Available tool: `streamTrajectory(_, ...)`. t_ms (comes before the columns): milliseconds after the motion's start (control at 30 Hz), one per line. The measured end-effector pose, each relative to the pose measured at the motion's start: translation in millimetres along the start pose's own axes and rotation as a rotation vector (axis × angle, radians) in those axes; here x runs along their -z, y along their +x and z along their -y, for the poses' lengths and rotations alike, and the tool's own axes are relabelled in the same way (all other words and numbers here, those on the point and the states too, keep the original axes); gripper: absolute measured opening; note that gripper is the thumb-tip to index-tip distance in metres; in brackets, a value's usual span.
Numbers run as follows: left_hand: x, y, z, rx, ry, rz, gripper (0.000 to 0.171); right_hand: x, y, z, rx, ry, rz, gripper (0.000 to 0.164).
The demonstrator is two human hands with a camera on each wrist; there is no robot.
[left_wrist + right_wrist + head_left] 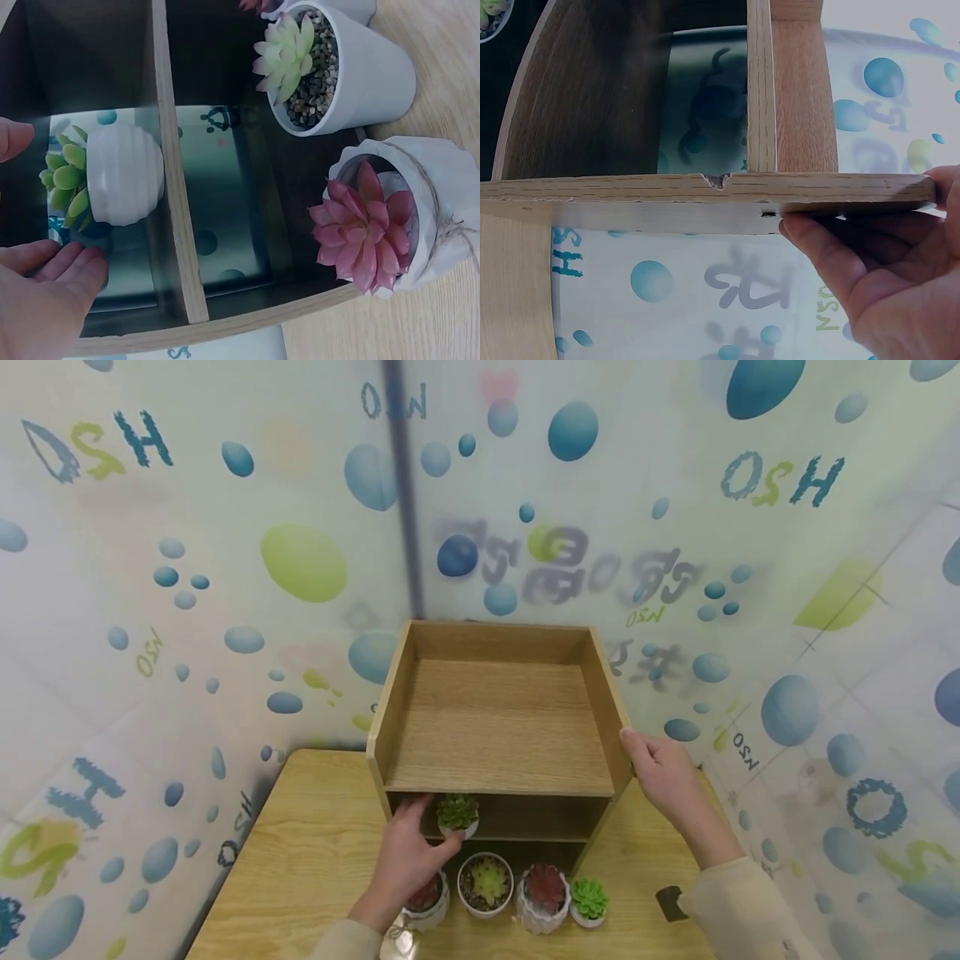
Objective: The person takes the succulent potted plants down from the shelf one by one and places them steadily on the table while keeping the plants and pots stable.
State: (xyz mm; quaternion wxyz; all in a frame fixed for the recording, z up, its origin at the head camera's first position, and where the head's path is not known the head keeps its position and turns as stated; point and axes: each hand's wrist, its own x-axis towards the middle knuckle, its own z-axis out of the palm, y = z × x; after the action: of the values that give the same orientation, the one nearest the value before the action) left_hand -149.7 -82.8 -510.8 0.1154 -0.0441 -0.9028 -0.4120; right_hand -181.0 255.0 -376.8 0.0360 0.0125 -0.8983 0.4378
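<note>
A small green succulent in a ribbed white pot [124,176] stands on the middle shelf of a wooden desktop shelf [498,718]. My left hand [411,852] is around that plant, thumb on one side and fingers on the other. In the left wrist view, a gap shows between the left fingers [75,274] and the pot. At the shelf's right side panel [840,190], my right hand [663,777] grips the upper edge between thumb and fingers.
In front of the shelf stand a pale green succulent [486,883], a red succulent [544,890], a small bright green plant [589,902] and another red one [426,897], partly hidden by my left hand. A dark patch [671,903] lies on the wooden table [300,843]. Patterned sheeting [480,485] surrounds the table.
</note>
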Motion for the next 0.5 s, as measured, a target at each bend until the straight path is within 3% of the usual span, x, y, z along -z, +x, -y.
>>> streamTrajectory(500, -12.9, 5.5, 3.7, 0.021, -0.02, 0.028, 0.076, -1, 0, -1, 0.007, 0.012, -0.003, 0.058)
